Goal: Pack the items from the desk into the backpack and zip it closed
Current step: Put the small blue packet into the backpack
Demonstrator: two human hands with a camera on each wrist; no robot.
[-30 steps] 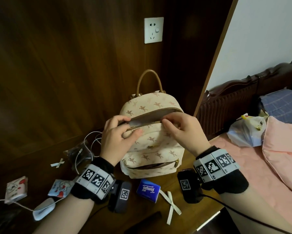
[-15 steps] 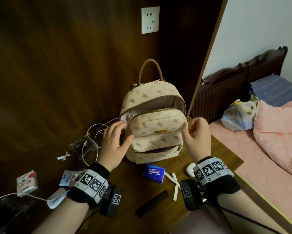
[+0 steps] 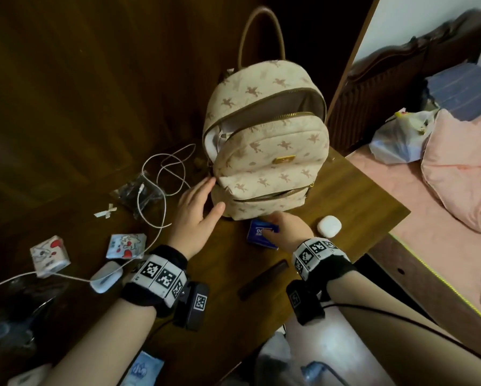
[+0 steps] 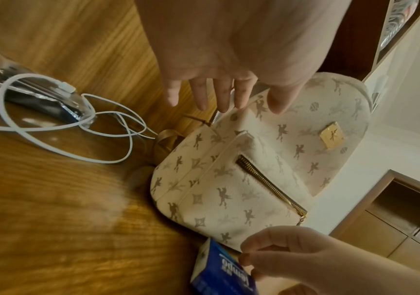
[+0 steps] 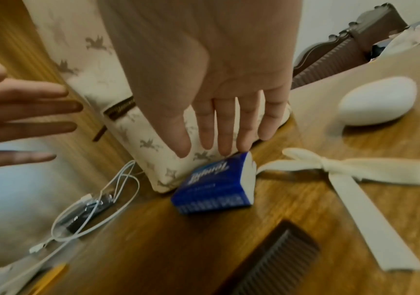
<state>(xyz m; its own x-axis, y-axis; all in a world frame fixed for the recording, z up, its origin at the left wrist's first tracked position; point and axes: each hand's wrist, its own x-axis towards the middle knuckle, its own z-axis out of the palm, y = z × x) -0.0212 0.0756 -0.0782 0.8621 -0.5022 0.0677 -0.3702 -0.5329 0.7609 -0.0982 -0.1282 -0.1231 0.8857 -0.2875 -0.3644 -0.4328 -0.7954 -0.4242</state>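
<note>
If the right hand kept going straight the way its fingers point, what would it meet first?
Probably the blue tissue pack: the right hand reaches down at it, fingers at its top edge, backpack just behind.

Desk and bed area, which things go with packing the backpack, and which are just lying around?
Job: cream patterned backpack, main zip open; blue tissue packet under the right hand; left hand open beside the backpack; white oval case; brown comb; white cable.

Lying about: pink pillow; white plastic bag on the bed.
</note>
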